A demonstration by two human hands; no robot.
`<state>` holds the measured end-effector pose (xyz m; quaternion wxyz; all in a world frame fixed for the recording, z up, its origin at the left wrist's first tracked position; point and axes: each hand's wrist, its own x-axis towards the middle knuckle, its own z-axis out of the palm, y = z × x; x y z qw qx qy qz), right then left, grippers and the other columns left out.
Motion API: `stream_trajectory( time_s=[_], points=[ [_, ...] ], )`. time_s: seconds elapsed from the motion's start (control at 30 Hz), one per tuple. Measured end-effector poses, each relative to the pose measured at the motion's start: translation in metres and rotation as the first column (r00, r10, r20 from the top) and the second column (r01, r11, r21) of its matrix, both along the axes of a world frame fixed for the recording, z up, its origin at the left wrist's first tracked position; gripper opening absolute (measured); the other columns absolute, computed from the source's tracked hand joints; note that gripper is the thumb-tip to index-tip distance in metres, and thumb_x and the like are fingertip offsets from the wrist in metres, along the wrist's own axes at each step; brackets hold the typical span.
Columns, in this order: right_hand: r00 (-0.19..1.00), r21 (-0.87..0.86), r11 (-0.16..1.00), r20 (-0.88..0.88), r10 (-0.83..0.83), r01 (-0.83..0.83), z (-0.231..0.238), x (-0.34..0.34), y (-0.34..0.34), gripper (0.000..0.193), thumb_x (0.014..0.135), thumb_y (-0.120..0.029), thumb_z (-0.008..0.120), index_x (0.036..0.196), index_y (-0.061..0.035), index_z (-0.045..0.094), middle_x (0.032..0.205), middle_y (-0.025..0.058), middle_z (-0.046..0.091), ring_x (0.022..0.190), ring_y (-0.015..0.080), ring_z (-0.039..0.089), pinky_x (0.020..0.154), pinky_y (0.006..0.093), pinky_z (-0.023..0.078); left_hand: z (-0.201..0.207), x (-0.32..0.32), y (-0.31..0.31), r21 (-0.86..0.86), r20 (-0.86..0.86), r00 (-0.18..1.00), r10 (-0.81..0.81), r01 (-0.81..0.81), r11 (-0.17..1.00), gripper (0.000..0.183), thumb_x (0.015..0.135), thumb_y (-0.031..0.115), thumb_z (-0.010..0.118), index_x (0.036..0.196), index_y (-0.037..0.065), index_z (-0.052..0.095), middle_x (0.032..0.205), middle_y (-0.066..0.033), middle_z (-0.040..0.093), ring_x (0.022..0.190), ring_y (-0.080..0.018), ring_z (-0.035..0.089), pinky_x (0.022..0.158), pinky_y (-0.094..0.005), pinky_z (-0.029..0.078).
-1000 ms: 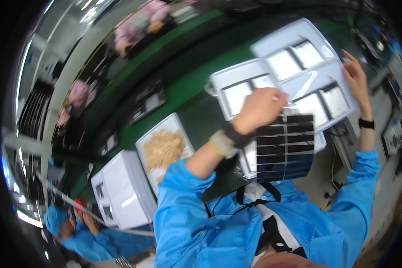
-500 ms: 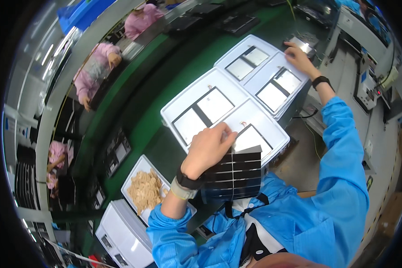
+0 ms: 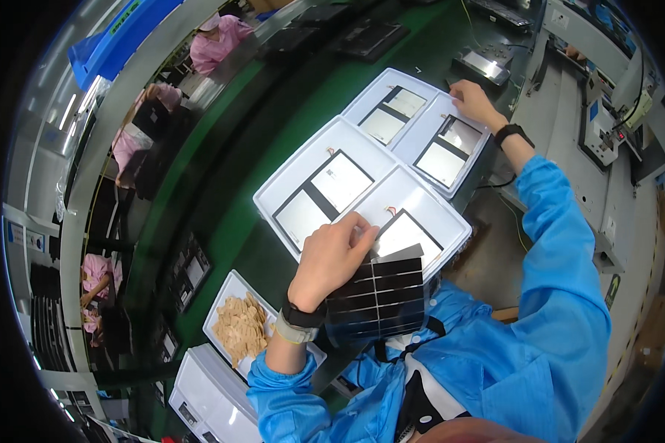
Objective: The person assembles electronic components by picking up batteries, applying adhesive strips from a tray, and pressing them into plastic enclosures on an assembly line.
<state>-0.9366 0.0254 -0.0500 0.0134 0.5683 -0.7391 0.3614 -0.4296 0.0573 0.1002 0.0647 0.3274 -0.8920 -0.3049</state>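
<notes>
Watching remotely, I saw the right hand (image 3: 468, 99), fingers bent, at a white tray (image 3: 419, 139), two o'clock; the left hand (image 3: 328, 255) curled above a striped sheet (image 3: 391, 297), five o'clock, both grips unclear. An uneven tug risked sliding the panels (image 3: 440, 162).

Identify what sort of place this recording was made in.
Probably an electronics assembly floor: a long green work surface carries white trays of flat silver-and-black rectangular pieces, and people in pink are at work across from it.
</notes>
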Motion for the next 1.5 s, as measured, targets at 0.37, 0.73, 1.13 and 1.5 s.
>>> stream_trajectory(
  time_s=[0.37,0.73,1.13,1.5],
  points=[
    [0.997,-0.357,0.931,-0.039,0.070,-0.079,0.109,0.120,0.009,0.030,0.084,-0.007,0.079,0.111,-0.0034,0.068,0.104,0.0093,0.073,0.099,0.0230,0.071,0.089,0.0340,0.056,0.027,0.016,-0.026,-0.374,0.015,1.000,0.020,-0.013,0.927,0.023,0.100,0.031,0.063,0.108,0.010,0.070,0.063,-0.0106,0.067,0.060,-0.0339,0.067,0.057,-0.0434,0.050],
    [0.551,0.057,0.769,0.732,0.401,-0.636,0.142,0.271,-0.037,0.024,0.089,-0.004,0.073,0.111,0.0027,0.067,0.090,0.0065,0.072,0.084,0.0123,0.071,0.075,0.0245,0.057,-0.041,0.029,-0.071,-0.494,-0.281,0.957,0.078,-0.214,0.843,0.021,0.094,0.014,0.065,0.112,0.009,0.073,0.060,-0.0089,0.062,0.054,-0.0275,0.064,0.054,-0.0386,0.050],
    [0.617,0.109,0.826,0.720,0.318,-0.553,0.131,0.277,-0.046,0.027,0.090,0.003,0.071,0.117,0.0024,0.064,0.089,0.0077,0.072,0.075,0.0111,0.071,0.068,0.0238,0.061,-0.047,0.032,-0.077,-0.420,-0.303,0.947,0.108,-0.235,0.877,0.035,0.088,0.010,0.070,0.123,0.011,0.071,0.055,-0.0019,0.053,0.048,-0.0212,0.057,0.050,-0.0345,0.045],
    [0.625,0.121,0.838,0.724,0.292,-0.531,0.127,0.275,-0.045,0.027,0.090,0.004,0.072,0.116,0.0012,0.064,0.089,0.0072,0.071,0.075,0.0106,0.071,0.068,0.0225,0.061,-0.043,0.026,-0.079,-0.475,-0.139,0.986,0.093,-0.149,0.867,0.055,0.087,0.009,0.066,0.142,0.012,0.064,0.063,-0.0008,0.057,0.048,-0.0186,0.054,0.049,-0.0332,0.043]
  ],
)
